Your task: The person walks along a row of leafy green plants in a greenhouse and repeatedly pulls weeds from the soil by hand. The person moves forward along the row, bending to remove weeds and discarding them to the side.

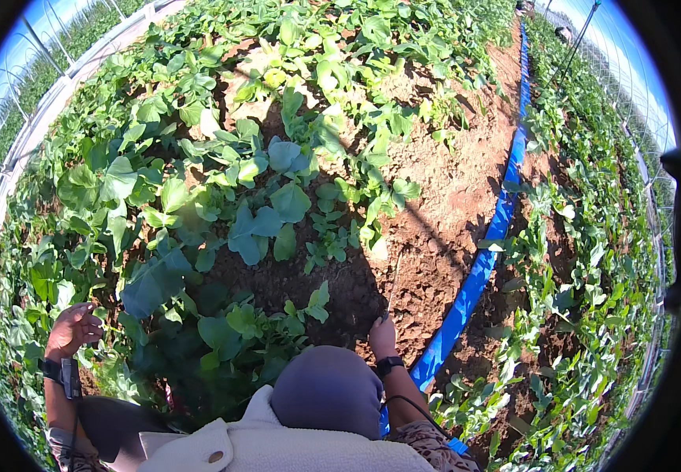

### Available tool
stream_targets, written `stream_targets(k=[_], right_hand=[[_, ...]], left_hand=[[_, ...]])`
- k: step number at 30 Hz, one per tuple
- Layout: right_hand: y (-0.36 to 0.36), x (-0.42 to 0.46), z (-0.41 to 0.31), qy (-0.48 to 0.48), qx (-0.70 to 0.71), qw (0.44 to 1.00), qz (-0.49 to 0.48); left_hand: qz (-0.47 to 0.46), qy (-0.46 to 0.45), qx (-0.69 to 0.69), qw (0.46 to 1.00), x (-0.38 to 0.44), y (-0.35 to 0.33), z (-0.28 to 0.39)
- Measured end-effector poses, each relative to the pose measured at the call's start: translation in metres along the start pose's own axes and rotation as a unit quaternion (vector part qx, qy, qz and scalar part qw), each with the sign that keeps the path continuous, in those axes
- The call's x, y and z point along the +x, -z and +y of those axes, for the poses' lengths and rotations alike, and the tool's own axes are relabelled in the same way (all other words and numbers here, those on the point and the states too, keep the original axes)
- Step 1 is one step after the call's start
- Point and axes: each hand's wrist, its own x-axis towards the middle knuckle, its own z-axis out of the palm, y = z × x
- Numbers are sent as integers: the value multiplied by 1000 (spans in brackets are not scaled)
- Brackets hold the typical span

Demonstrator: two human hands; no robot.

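My left hand [75, 331] is raised at the lower left, beside broad-leaved green plants [119, 180]. Its fingers are slightly bent and apart, with nothing visible in them. My right hand [382, 337], low and right of the middle, is closed around the dark handle of a thin, long-bladed hand tool, perhaps a knife. The narrow blade [396, 277] points away from me over bare brown soil [429, 277]. Just in front of me, shaded leafy plants [240, 327] grow between my hands. A large leaf [154, 283] stands close to my left hand.
A flat blue hose [475, 280] runs along the soil to my right, curving into the distance. Beyond it grows another strip of leafy plants [588, 253]. Pale rails [7, 165] and thin hoops edge the plot. My knee [325, 392] juts up in front.
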Motion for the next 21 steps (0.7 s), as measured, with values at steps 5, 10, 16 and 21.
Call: stream_targets(k=[5, 10, 16, 21], right_hand=[[40, -74, 14, -83, -54, 992, -74], [62, -113, 53, -45, -98, 989, -100], [47, 31, -1, 5, -43, 998, 47], [-12, 52, -25, -16, -4, 999, 33]], left_hand=[[-22, -7, -5, 1000, -12, 3, -2], [31, 5, -26, 999, -30, 21, -7], [21, 27, 2, 999, -25, 13, 0], [-21, 31, 9, 999, -17, 4, 2]])
